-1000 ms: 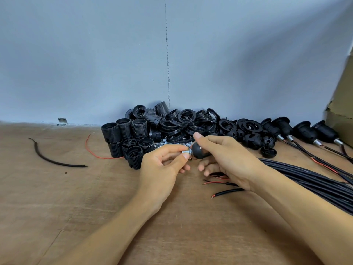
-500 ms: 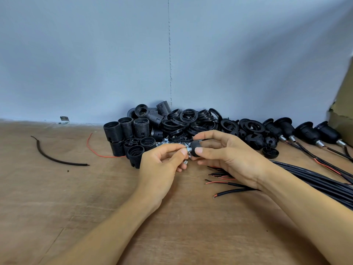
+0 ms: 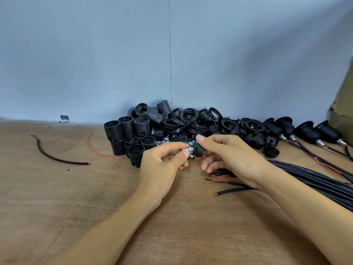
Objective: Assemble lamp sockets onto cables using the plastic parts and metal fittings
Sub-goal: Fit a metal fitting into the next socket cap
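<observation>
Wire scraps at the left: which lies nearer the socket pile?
The thin red scrap; its end reaches the threaded sockets. The thicker black scrap lies farther left, apart.

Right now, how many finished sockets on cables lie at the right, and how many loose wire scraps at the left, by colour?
finished sockets: 4
black cable scrap: 1
red wire scrap: 1
Total: 6

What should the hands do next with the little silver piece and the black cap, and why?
Probably turn the metal fitting into the black cap: the left hand pinches the fitting against the cap's narrow end, the right hand grips the cap, and part of the fitting shows outside it.
</observation>
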Available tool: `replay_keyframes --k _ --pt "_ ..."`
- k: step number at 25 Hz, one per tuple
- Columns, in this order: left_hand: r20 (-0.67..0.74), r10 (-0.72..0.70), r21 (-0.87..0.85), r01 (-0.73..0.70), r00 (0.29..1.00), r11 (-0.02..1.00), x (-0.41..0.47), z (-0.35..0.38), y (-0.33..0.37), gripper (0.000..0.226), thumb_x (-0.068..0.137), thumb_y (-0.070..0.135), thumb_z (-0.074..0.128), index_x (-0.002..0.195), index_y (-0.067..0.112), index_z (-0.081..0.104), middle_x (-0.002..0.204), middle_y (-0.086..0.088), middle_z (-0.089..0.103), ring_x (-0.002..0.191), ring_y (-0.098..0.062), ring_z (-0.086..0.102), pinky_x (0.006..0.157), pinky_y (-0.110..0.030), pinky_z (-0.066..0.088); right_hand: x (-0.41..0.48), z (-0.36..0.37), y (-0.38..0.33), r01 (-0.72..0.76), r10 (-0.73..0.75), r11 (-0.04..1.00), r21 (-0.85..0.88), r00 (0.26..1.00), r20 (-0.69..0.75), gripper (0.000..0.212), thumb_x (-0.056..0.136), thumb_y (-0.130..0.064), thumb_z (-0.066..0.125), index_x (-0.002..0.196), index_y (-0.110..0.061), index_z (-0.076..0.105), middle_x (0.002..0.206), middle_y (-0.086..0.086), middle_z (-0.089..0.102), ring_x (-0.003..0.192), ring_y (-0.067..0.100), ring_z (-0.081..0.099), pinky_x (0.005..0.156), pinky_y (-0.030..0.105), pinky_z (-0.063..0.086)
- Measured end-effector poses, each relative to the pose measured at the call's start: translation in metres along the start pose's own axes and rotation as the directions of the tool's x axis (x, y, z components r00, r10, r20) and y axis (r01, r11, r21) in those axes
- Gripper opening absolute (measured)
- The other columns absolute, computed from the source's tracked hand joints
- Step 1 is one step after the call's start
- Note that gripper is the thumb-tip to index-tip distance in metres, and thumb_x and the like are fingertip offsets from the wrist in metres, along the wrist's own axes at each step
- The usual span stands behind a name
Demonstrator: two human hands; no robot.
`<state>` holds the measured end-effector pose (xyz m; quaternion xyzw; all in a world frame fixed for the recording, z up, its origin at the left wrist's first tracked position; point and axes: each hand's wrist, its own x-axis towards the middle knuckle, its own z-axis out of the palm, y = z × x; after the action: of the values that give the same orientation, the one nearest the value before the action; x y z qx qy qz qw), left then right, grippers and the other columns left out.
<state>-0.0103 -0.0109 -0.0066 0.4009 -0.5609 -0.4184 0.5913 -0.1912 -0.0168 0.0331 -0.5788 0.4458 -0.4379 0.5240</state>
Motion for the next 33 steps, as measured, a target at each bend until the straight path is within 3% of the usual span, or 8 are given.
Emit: replay_keyframes --k 5,10,15,21,26,31,33 --pt "0.036 0.022 0.01 -0.022 0.999 1.0 -0.001 0.001 0.002 0.021 0.088 0.004 0.076 0.09 0.024 0.081 0.078 -0.005 0.076 0.068 -0.013 0.07 0.066 -0.018 0.054 0.0 0.002 -0.001 -0.025 0.023 0.999 -0.04 0.999 -0.03 0.056 0.081 -0.063 0.065 0.094 -0.008 0.067 0.074 0.014 0.07 0.054 0.021 0.059 0.048 0.026 0.049" --pt "-0.005 0.029 0.012 -0.029 1.0 1.0 -0.001 0.001 0.002 0.023 0.088 0.004 0.076 0.088 0.026 0.081 0.074 -0.007 0.075 0.065 -0.011 0.068 0.066 -0.018 0.054 -0.003 -0.004 -0.004 -0.042 0.039 0.998 0.036 0.997 0.072 0.042 0.085 -0.046 0.07 0.095 -0.005 0.065 0.084 0.022 0.07 0.06 0.026 0.065 0.054 0.029 0.053" --pt "-0.003 0.039 0.023 -0.039 0.999 0.999 -0.002 0.002 0.001 0.017 0.088 0.006 0.077 0.092 0.022 0.081 0.076 -0.006 0.076 0.068 -0.013 0.07 0.068 -0.019 0.054 -0.001 -0.002 -0.001 -0.095 0.093 0.995 0.032 0.995 0.044 0.045 0.087 -0.049 0.068 0.095 -0.006 0.066 0.076 0.019 0.069 0.055 0.024 0.064 0.048 0.027 0.052" --pt "-0.025 0.013 -0.017 -0.013 1.0 1.0 -0.001 0.0 0.002 0.017 0.09 0.004 0.073 0.092 0.019 0.08 0.073 -0.006 0.076 0.067 -0.012 0.071 0.065 -0.018 0.054 0.0 -0.005 0.001 -0.032 0.02 0.994 0.103 0.993 0.116 0.021 0.093 -0.033 0.067 0.094 -0.013 0.074 0.093 0.017 0.072 0.076 0.025 0.067 0.068 0.029 0.058" --pt "-0.059 -0.158 -0.203 0.143 0.986 0.969 0.001 0.007 0.002 0.022 0.096 0.007 0.066 0.106 0.022 0.079 0.094 -0.002 0.079 0.082 -0.014 0.072 0.074 -0.027 0.06 0.001 0.006 0.012 -0.072 0.047 0.977 0.201 0.991 0.126 0.028 0.091 -0.012 0.069 0.116 -0.004 0.061 0.104 0.016 0.072 0.092 0.026 0.072 0.081 0.033 0.06" --pt "-0.076 -0.123 -0.097 0.116 0.99 0.989 -0.001 0.011 -0.001 0.033 0.097 0.007 0.065 0.11 0.036 0.076 0.102 0.009 0.078 0.095 -0.013 0.075 0.082 -0.035 0.063 0.002 0.013 0.02 -0.02 0.023 0.957 0.288 1.0 -0.005 0.033 0.088 0.007 0.067 0.118 0.0 0.057 0.107 0.016 0.066 0.094 0.028 0.071 0.086 0.034 0.06" --pt "-0.065 -0.099 -0.058 0.096 0.993 0.994 -0.001 0.012 -0.003 0.033 0.096 0.005 0.067 0.109 0.034 0.076 0.104 0.009 0.079 0.098 -0.01 0.074 0.083 -0.039 0.063 0.0 0.014 0.018 0.028 -0.025 0.986 0.166 0.999 -0.022 0.033 0.091 0.003 0.067 0.12 -0.009 0.059 0.114 0.015 0.068 0.092 0.026 0.071 0.086 0.035 0.06"
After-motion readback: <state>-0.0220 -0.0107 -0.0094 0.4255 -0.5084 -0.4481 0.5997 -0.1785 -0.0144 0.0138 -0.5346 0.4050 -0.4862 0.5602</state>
